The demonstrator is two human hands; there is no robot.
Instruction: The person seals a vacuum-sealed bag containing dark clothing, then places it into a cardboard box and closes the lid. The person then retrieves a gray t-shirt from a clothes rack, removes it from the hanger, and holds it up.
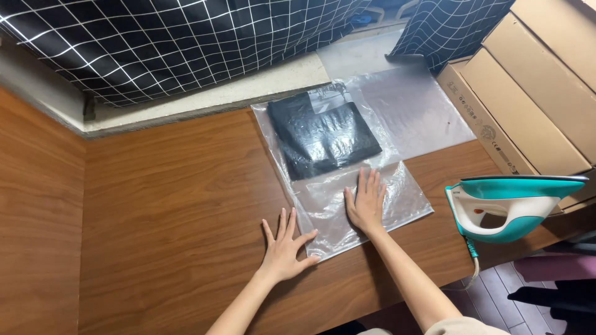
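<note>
Wooden table (174, 205) is seen below; a clear plastic bag (347, 186) with folded black cloth (326, 139) is pressed flat there, right hand (366, 205) spread on it, left hand (284, 245) splayed at its corner. Even outward smoothing is advised; iron (512, 205) is parked aside.

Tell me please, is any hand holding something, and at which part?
Nothing is gripped. The right hand lies flat on the empty lower part of the clear plastic bag; the left hand lies flat at its lower left edge.
</note>
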